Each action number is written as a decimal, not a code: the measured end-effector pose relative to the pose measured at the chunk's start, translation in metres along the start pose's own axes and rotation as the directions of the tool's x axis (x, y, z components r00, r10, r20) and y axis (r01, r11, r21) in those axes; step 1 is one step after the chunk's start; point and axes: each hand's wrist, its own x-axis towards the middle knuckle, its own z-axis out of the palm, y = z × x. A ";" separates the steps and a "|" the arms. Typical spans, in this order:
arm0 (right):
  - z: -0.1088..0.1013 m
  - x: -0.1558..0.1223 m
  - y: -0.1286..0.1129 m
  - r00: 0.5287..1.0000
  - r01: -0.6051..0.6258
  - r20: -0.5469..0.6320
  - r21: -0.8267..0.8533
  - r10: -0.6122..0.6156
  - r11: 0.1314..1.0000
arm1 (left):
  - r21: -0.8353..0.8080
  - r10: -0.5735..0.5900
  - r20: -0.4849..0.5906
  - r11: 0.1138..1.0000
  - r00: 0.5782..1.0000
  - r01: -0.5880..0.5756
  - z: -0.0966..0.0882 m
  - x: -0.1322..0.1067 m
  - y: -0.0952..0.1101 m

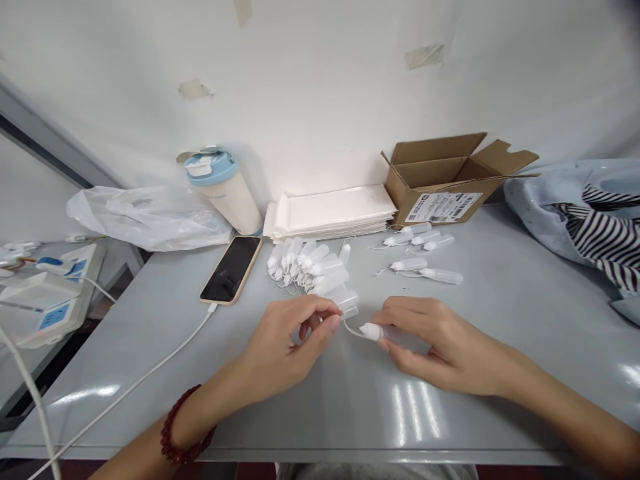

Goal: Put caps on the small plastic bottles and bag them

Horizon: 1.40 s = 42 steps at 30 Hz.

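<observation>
My right hand (pixel 430 340) is closed around a small translucent dropper bottle (pixel 373 331), its white capped end pointing left. From that cap a thin white cord (pixel 353 329) runs to my left hand (pixel 305 337), where thumb and forefinger pinch together at its end. Just beyond my left fingertips lies a heap of similar bottles (pixel 325 273), their caps and cords bunched towards the left. Several more corded bottles (pixel 440 275) lie apart in a loose group beyond my right hand. Part of the held bottle is hidden by my right fingers.
A stack of white packets (pixel 335 210) lies against the wall beside an open cardboard box (pixel 440 180). Left of them are a phone (pixel 233 270) on a charging cable, a blue-lidded cup (pixel 220 190) and a white plastic bag (pixel 145 217). Cloth (pixel 590 227) lies far right.
</observation>
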 end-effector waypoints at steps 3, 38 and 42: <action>0.001 -0.001 0.000 1.000 0.003 0.012 0.007 -0.003 1.000 | -0.007 -0.011 -0.014 1.000 1.000 0.010 0.000 0.000 0.000; 0.002 0.001 -0.002 0.992 0.085 -0.088 -0.010 -0.086 0.996 | -0.073 0.027 0.085 0.997 0.996 -0.020 0.003 -0.003 0.003; 0.002 0.001 -0.002 0.991 0.092 -0.100 -0.005 -0.092 0.996 | -0.092 0.025 0.105 0.996 0.994 -0.015 0.004 -0.003 0.002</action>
